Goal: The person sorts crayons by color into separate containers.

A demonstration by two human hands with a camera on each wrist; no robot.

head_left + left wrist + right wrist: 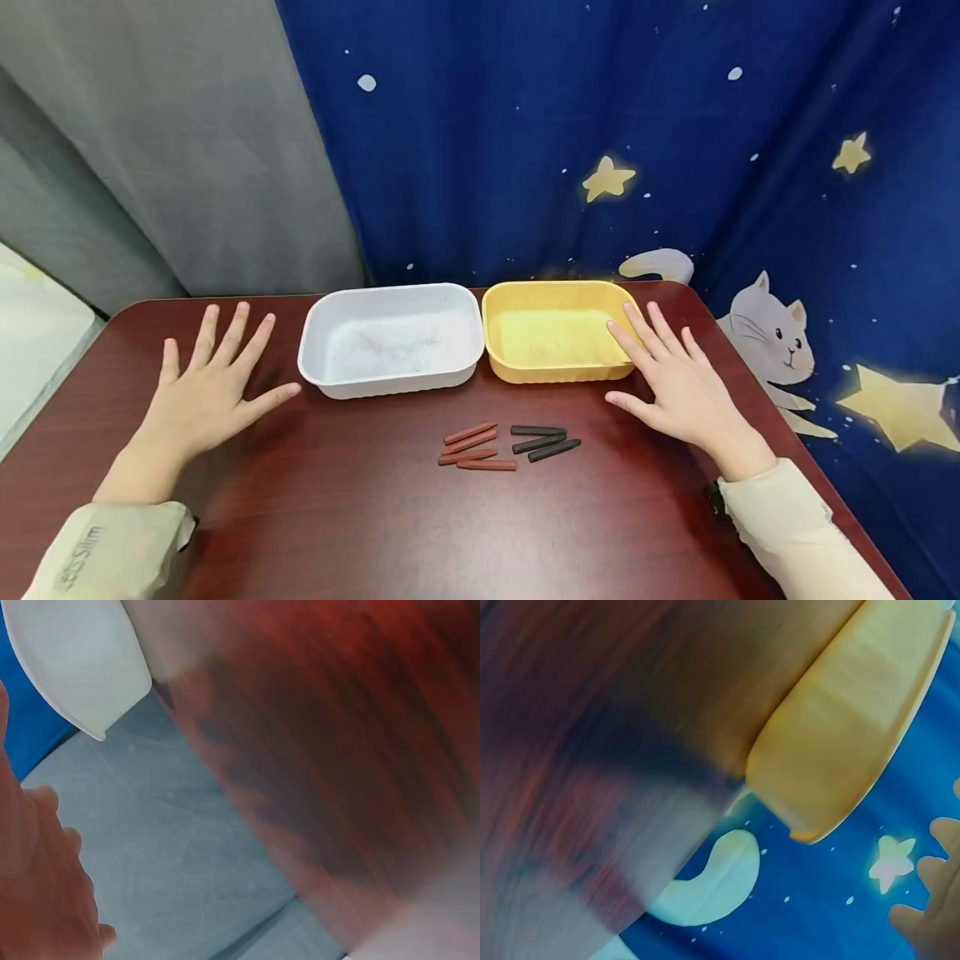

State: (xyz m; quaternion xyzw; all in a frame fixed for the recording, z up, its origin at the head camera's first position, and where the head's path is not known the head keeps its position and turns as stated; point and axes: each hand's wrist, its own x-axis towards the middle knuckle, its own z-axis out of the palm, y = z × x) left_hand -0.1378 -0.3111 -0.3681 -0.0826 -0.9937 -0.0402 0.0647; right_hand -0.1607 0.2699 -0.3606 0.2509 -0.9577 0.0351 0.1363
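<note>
My left hand (206,400), fingers spread straight, is held over the table to the left of a white basin (405,385) and holds nothing. On the other side my right hand (678,383), also with spread fingers, is nearest to a yellow basin (562,374); its fingertips overlap the basin's right end in the head view. Whether they touch it I cannot tell. Several reddish-brown crayons (486,465) lie in a loose group in front of the basins. Three black crayons (553,450) lie just right of them. Both basins have bare, slightly smudged bottoms.
The dark red wooden table (360,517) has its far edge right behind the basins, which stand side by side. A grey curtain (187,150) and a blue curtain (480,150) with stars and a cat hang behind it.
</note>
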